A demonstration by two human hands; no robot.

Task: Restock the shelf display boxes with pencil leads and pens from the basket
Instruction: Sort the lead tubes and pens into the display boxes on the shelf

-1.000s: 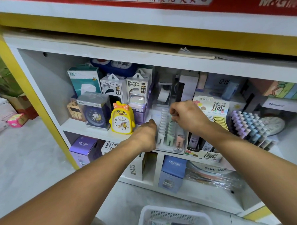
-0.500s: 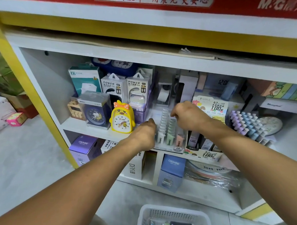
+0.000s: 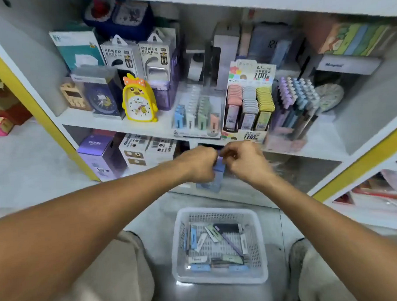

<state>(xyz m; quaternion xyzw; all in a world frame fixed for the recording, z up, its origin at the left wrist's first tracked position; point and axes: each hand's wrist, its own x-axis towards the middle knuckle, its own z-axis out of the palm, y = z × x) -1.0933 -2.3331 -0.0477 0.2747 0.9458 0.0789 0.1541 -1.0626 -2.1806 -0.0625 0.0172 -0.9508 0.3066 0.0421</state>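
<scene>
- Head view looks down at my two arms, stretched out toward a white shelf point(image 3: 146, 127).
- My left hand point(image 3: 199, 165) and my right hand point(image 3: 244, 162) are close together in front of the shelf edge. Both have curled fingers. It is blurry there, so I cannot tell if either one holds something.
- A light blue box point(image 3: 217, 179) on the lower shelf shows between my hands.
- On the floor between my knees sits a white basket point(image 3: 221, 281). Small lead packs and a purple pen point(image 3: 231, 242) lie inside it.
- On the shelf a clear display box point(image 3: 197, 114) holds rows of small blue, white, green and pink packs.
- Just beside it on the right is a card display box point(image 3: 247, 100) with pink, grey and yellow packs. I can read "0.7" and "100" on it.
- Next to that stands a stand of pastel pens point(image 3: 297, 100).
- A yellow chick clock point(image 3: 139, 99) stands to the left.
- Behind it two packs point(image 3: 138, 55) say "POWER BANK".
- A purple box point(image 3: 97, 152) on the lower shelf says "CRUHRE".
</scene>
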